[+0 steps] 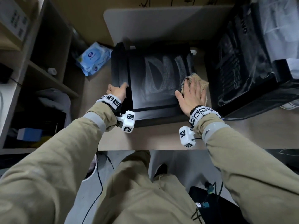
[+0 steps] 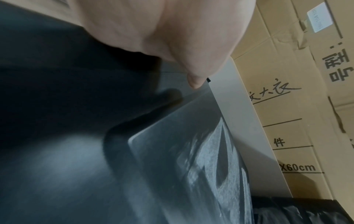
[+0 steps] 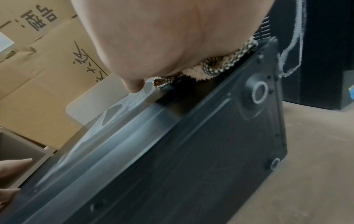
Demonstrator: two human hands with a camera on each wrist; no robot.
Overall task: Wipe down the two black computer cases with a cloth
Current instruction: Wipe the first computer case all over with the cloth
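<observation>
A black computer case (image 1: 155,94) lies flat mid-table, its top panel smeared with grey dust streaks (image 2: 201,166). My right hand (image 1: 194,88) lies flat with spread fingers on a beige fuzzy cloth (image 1: 200,81), pressing it onto the case's right edge; the cloth's checkered side (image 3: 210,69) shows under the palm. At the case's left edge rests my left hand (image 1: 118,89), thumb (image 2: 195,81) on top and straight fingers (image 3: 17,163) along the side. The second black case (image 1: 246,70) stands to the right, streaked with dust, partly under plastic wrap.
A blue pack of wet wipes (image 1: 93,60) lies left of the case. A shelf unit (image 1: 48,75) stands on the left. A white panel (image 1: 161,25) and cardboard boxes (image 2: 287,106) are behind. The table's front edge (image 1: 145,148) is near my legs.
</observation>
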